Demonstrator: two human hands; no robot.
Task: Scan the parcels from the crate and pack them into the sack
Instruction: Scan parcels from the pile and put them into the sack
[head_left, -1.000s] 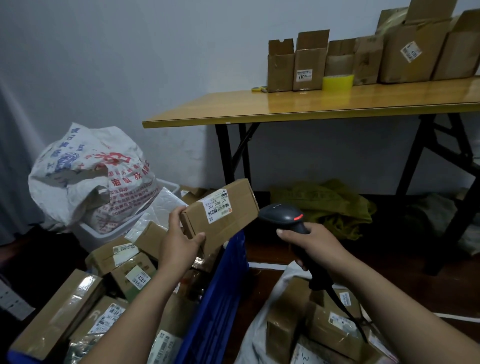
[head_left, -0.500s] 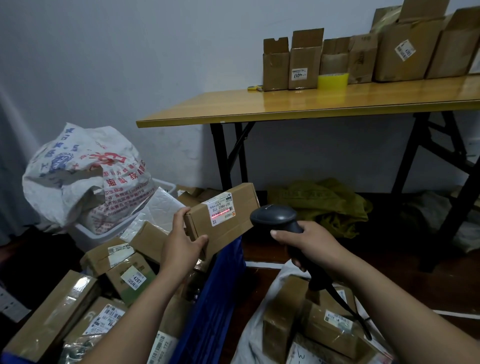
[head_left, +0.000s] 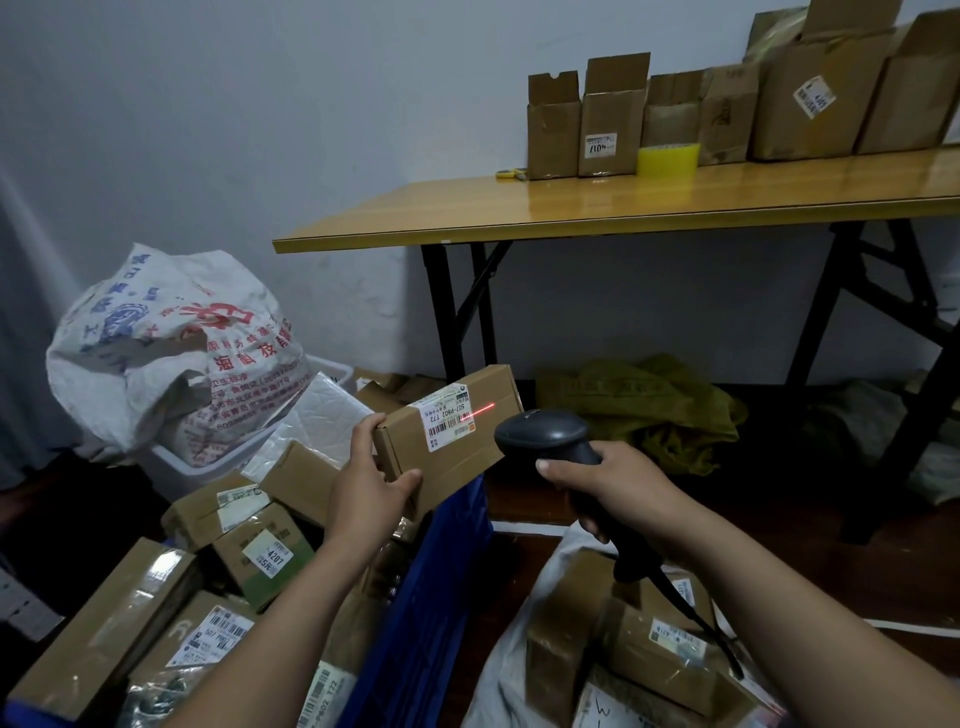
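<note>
My left hand (head_left: 371, 491) grips a flat brown cardboard parcel (head_left: 470, 457) by its left end, above the blue crate (head_left: 431, 597). A white barcode label on the parcel faces up, and a red scan line crosses the label's right edge. My right hand (head_left: 615, 486) grips a black handheld scanner (head_left: 543, 431) whose head points at that label from close on the right. The crate at lower left is full of several taped parcels. A white sack (head_left: 506, 670) at lower right stands open and holds several boxes.
A yellow-topped folding table (head_left: 623, 208) stands behind, carrying open cardboard boxes and a yellow tape roll (head_left: 668, 160). A stuffed printed white bag (head_left: 166, 343) sits in a white bin at left. Crumpled olive sacking (head_left: 649, 410) lies under the table.
The scanner head has closed in on the parcel. A red scan line came on over the label and now sits at the label's right edge. The parcel stays held in place.
</note>
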